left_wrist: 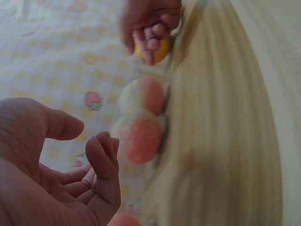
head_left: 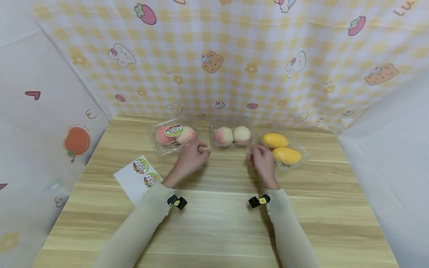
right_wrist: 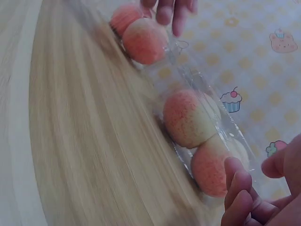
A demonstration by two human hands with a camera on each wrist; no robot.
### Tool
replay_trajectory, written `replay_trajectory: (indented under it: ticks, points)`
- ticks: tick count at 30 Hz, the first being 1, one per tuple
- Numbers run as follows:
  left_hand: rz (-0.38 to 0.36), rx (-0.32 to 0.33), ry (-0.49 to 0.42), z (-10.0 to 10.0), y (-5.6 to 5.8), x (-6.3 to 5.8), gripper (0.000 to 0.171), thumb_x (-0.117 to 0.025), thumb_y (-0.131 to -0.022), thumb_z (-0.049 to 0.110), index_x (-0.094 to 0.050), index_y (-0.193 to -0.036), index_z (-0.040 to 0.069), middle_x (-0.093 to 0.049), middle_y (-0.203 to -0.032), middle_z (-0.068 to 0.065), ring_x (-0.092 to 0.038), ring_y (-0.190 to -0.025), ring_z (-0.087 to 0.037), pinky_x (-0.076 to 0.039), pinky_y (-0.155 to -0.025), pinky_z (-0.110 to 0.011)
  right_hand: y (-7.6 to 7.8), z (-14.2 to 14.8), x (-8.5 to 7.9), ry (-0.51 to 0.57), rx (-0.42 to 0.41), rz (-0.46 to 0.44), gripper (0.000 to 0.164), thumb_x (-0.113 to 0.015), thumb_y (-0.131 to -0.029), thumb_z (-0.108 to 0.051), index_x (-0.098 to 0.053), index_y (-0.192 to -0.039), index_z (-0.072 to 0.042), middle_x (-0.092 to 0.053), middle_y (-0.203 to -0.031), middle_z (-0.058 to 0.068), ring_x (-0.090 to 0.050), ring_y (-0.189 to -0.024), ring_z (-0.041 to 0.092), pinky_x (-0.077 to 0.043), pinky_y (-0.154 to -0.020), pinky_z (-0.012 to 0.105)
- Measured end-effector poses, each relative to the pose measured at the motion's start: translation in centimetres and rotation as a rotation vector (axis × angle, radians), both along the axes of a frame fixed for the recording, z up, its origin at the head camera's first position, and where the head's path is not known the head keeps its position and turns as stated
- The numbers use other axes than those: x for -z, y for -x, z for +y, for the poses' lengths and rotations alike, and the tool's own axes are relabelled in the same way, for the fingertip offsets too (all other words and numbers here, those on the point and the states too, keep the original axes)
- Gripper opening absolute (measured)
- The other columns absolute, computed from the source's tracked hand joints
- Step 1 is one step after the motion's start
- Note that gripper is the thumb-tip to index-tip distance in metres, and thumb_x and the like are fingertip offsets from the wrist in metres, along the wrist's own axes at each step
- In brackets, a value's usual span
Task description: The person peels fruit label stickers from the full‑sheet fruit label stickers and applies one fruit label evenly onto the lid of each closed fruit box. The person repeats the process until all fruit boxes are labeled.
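Note:
In the head view my left hand is at the front right corner of a clear plastic box with two peaches and an oval label on its lid. The middle clear box also holds two peaches; no label shows on it. My right hand hovers between that box and a third clear box with two yellow mangoes. Both hands have loosely bent fingers with nothing between them. The left wrist view shows a gap between thumb and fingertips.
A white sheet with two round labels lies on the wooden table, partly under the left forearm. Behind the boxes hangs a yellow checked curtain. White cloth walls flank the table.

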State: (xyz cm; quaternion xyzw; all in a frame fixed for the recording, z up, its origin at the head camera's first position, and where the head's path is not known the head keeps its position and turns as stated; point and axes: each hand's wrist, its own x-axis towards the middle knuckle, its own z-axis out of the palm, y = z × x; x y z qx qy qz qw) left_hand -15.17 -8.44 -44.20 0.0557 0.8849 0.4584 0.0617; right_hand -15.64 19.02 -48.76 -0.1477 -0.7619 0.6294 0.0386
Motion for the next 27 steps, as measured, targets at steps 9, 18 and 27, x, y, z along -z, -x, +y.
replay_trajectory:
  ticks: [9, 18, 27]
  points:
    - [-0.080, 0.020, -0.084, 2.2, 2.4, 2.7, 0.037, -0.053, -0.112, 0.024, -0.069, -0.126, -0.006, -0.076, -0.088, -0.006, -0.070, -0.072, -0.016, -0.054, -0.072, -0.032, 1.0, -1.0, 0.4, 0.190, 0.019, -0.061, 0.039, -0.051, -0.118, -0.029, -0.062, -0.122, 0.008, -0.065, -0.068, -0.002, -0.058, -0.053, 0.008, -0.043, -0.048, 0.021]
    - [-0.133, -0.007, -0.178, 3.3, 3.3, 3.4, 0.037, -0.045, -0.114, 0.022, -0.067, -0.121, -0.007, -0.075, -0.086, -0.008, -0.072, -0.072, -0.019, -0.054, -0.064, -0.026, 1.6, -1.4, 0.2, 0.255, 0.034, -0.088, 0.034, -0.050, -0.118, -0.030, -0.061, -0.124, 0.002, -0.064, -0.071, -0.002, -0.058, -0.054, 0.008, -0.042, -0.048, 0.021]
    - [-0.211, -0.080, -0.244, 4.0, 3.2, 2.7, 0.036, -0.045, -0.115, 0.020, -0.066, -0.129, -0.006, -0.075, -0.091, -0.010, -0.073, -0.078, -0.024, -0.058, -0.070, -0.034, 2.1, -1.2, 0.3, 0.267, 0.029, -0.098, 0.034, -0.047, -0.119, -0.031, -0.062, -0.121, -0.001, -0.063, -0.073, -0.003, -0.059, -0.055, 0.009, -0.041, -0.050, 0.021]
